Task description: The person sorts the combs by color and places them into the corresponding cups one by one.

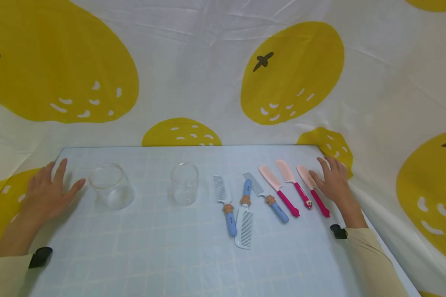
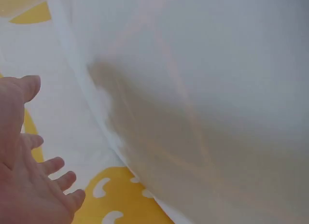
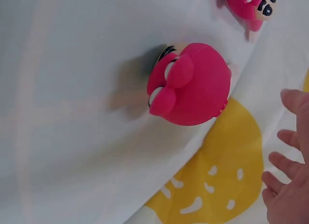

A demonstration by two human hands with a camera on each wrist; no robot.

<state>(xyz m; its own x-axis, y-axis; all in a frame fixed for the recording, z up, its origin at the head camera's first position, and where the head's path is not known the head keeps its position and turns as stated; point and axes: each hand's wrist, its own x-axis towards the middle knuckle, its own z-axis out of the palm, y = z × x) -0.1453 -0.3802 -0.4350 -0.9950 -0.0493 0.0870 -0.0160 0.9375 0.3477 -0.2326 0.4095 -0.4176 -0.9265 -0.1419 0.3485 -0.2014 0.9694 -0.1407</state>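
My left hand (image 1: 46,194) is at the table's left edge with fingers spread, its thumb pointing toward a wide clear glass (image 1: 113,187). In the left wrist view that hand (image 2: 41,171) holds nothing. My right hand (image 1: 334,181), fingers loosely spread, is beside the rightmost pink comb (image 1: 314,192) and grips nothing. Two more pink combs, a middle one (image 1: 295,183) and a left one (image 1: 279,192), lie close by. Three blue-handled combs lie left of these: one (image 1: 226,206), one turned the other way (image 1: 244,214) and one slanted (image 1: 268,198). The right wrist view shows a pink figure-shaped handle end (image 3: 193,86) up close.
A narrower clear glass (image 1: 185,183) stands left of the blue-handled combs. Everything lies on a pale checked tabletop (image 1: 152,260). Behind and at the sides hangs a white cloth (image 1: 193,74) with large yellow fruit prints.
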